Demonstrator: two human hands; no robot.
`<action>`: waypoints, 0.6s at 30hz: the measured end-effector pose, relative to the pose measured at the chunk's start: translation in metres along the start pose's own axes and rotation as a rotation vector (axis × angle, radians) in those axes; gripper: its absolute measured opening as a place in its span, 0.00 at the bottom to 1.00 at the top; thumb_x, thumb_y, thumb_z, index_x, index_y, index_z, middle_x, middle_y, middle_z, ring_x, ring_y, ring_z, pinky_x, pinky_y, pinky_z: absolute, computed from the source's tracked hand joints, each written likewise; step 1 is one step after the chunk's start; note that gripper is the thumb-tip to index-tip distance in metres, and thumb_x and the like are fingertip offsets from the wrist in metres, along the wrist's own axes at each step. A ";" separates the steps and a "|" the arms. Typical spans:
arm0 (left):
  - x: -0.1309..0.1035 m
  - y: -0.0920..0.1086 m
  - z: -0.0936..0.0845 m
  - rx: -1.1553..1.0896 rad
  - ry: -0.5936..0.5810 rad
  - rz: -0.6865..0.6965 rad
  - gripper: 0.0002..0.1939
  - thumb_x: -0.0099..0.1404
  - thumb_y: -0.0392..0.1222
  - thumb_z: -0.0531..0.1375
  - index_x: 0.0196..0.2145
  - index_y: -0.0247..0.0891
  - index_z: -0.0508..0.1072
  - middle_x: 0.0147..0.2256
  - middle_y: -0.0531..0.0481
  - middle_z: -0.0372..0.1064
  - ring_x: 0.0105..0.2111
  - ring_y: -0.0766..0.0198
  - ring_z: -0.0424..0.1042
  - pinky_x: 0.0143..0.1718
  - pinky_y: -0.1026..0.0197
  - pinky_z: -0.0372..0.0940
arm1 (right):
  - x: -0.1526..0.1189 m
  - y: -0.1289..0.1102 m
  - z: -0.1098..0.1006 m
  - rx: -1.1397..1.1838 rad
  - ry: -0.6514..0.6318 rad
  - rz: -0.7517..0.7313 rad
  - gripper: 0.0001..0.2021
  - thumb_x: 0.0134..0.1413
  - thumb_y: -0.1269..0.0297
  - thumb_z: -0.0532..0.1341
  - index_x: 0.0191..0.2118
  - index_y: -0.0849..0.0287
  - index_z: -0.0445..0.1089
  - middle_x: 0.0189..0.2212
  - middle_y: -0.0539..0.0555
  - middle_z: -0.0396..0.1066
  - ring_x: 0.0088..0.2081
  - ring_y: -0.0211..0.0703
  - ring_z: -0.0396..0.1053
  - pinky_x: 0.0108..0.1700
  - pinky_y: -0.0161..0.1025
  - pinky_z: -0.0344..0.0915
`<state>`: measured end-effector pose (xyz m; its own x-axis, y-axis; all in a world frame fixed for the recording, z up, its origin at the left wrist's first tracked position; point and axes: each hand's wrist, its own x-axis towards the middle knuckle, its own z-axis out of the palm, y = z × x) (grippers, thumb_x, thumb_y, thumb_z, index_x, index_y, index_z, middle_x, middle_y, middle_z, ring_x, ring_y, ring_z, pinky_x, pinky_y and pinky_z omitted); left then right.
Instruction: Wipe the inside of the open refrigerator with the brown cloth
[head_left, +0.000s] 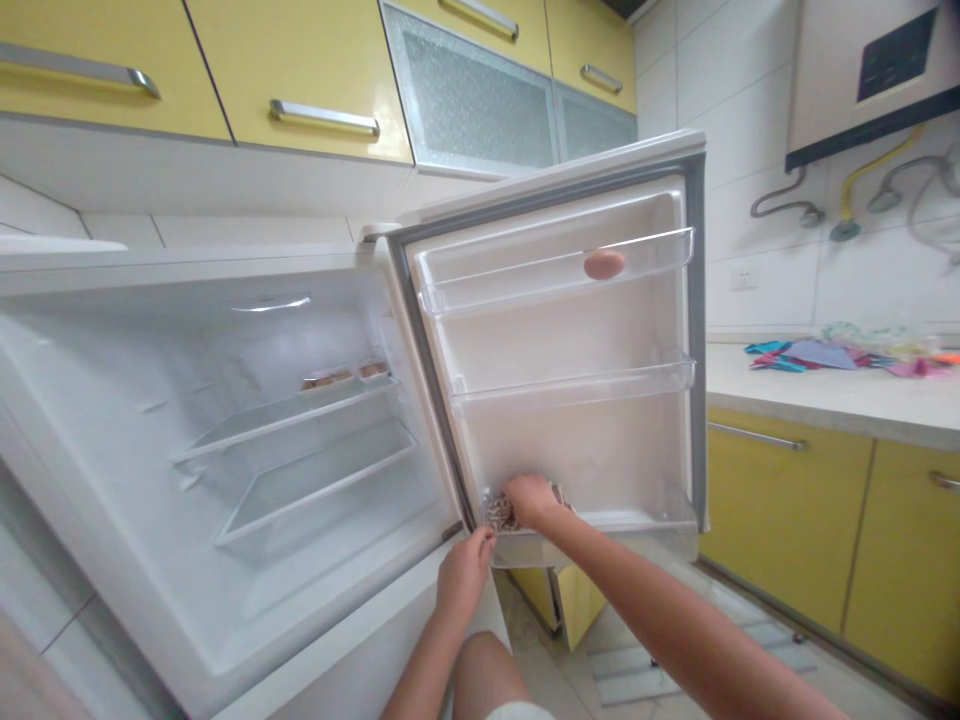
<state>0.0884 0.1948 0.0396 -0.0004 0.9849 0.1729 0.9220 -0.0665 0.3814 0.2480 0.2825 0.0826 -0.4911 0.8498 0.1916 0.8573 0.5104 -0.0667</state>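
My right hand [531, 498] is down in the lowest clear door shelf [630, 540] of an open refrigerator, its fingers closed on a brown-and-white patterned cloth [501, 514]. Parts of the cloth show on both sides of the hand and the rest is hidden under it. At the shelf's left front corner is my left hand [465, 568], with its fingers closed at the shelf's edge. The refrigerator door [570, 320] stands wide open to the right of the cabinet.
An egg-shaped object [604, 264] sits in the top door shelf. Packaged food [327, 379] lies on the upper glass shelf [292, 420] inside. Colourful cloths [817, 354] lie on the counter [900, 408] at right. Yellow cabinets [780, 520] stand beneath it.
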 end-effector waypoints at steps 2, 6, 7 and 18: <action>0.000 0.000 0.001 -0.009 0.003 0.005 0.14 0.74 0.42 0.51 0.49 0.42 0.76 0.31 0.50 0.77 0.31 0.64 0.74 0.33 0.65 0.55 | -0.004 0.001 -0.016 -0.017 0.127 0.000 0.09 0.58 0.72 0.60 0.43 0.59 0.76 0.42 0.61 0.80 0.45 0.51 0.77 0.43 0.42 0.69; 0.000 -0.001 0.002 -0.021 0.003 0.020 0.14 0.74 0.42 0.51 0.48 0.42 0.76 0.31 0.50 0.78 0.31 0.64 0.74 0.33 0.65 0.56 | -0.006 0.005 -0.051 -0.039 0.375 -0.027 0.15 0.67 0.70 0.50 0.51 0.57 0.72 0.47 0.63 0.77 0.50 0.50 0.72 0.48 0.43 0.66; 0.001 -0.001 0.002 -0.021 0.003 0.020 0.14 0.74 0.42 0.51 0.47 0.42 0.76 0.31 0.50 0.78 0.31 0.64 0.74 0.33 0.65 0.56 | -0.005 0.006 -0.058 -0.042 0.413 -0.041 0.17 0.68 0.69 0.48 0.53 0.56 0.71 0.48 0.63 0.76 0.50 0.49 0.71 0.49 0.44 0.65; -0.001 0.000 -0.002 -0.022 -0.011 0.005 0.15 0.74 0.42 0.50 0.49 0.42 0.75 0.29 0.51 0.77 0.31 0.64 0.74 0.33 0.65 0.57 | -0.008 0.045 -0.029 -0.202 0.353 -0.603 0.16 0.64 0.75 0.55 0.51 0.51 0.72 0.47 0.54 0.76 0.49 0.42 0.68 0.53 0.42 0.60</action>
<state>0.0872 0.1937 0.0415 0.0082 0.9862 0.1651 0.9133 -0.0747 0.4004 0.2949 0.2945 0.1061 -0.8373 0.3183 0.4445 0.4820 0.8135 0.3255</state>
